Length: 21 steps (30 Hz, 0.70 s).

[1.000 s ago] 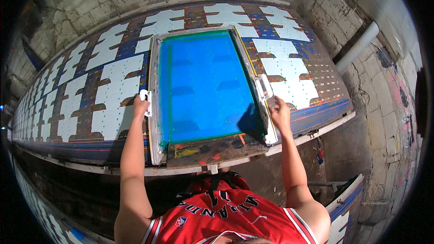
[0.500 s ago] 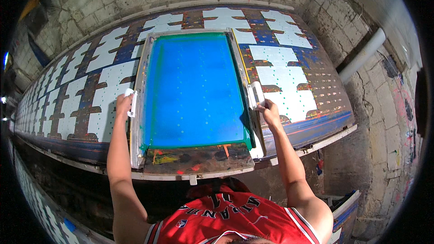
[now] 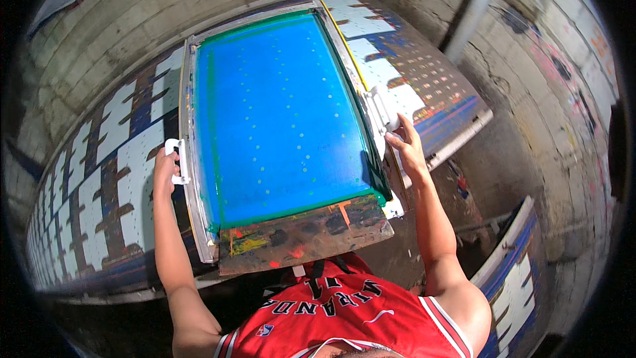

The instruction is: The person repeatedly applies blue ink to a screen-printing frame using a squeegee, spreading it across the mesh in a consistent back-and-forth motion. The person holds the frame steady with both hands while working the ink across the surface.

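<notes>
A screen frame (image 3: 191, 106) with blue mesh (image 3: 278, 116) and green-taped edges is held over a long printing table. Small pale dots run in rows down the mesh. My left hand (image 3: 165, 171) is closed on a white handle (image 3: 182, 159) at the frame's left side. My right hand (image 3: 407, 146) has its fingers curled on the other white handle (image 3: 381, 109) at the right side. A paint-stained board (image 3: 305, 238) forms the near end of the screen. White cut pieces (image 3: 136, 179) with green dots lie on the stained table (image 3: 444, 86) either side.
A second table edge (image 3: 510, 245) with white pieces is at lower right. Block walls (image 3: 550, 152) stand behind and to the right, with a pale pipe (image 3: 467, 20) against the right one. My red jersey (image 3: 318, 318) fills the bottom middle.
The screen has come up off the pieces, whose shapes no longer show through the mesh. It looks nearer and larger, both hands moving with it. The view has turned, showing less table behind.
</notes>
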{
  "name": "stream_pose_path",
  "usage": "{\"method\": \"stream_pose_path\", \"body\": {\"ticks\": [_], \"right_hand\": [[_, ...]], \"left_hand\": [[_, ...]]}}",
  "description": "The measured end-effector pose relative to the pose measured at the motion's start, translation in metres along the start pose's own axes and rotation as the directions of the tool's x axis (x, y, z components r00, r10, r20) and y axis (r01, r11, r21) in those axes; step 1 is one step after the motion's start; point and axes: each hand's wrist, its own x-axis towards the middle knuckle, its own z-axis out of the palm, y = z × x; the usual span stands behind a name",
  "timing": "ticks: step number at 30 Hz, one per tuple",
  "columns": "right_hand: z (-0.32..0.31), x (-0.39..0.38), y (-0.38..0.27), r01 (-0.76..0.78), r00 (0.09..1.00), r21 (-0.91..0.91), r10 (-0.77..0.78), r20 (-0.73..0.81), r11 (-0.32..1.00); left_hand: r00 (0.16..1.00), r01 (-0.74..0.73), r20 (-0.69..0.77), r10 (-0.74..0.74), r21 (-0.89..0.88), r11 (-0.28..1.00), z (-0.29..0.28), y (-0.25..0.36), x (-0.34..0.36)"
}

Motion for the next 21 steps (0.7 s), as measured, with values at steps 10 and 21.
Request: {"method": "stream_pose_path", "body": {"ticks": [10,21], "right_hand": [[-0.064,-0.132,-0.032,0.118,0.962,0.149,-0.077,-0.261,0.982],[-0.055,-0.204,-0.025,0.233,0.907,0.031,-0.206,-0.367,0.972]], "left_hand": [[0.903,-0.210,0.378,0.203,-0.023,0.977,0.092,0.024,0.017],[0.754,-0.422,0.555,0.351,0.000,0.907,0.161,0.023,0.060]]}}
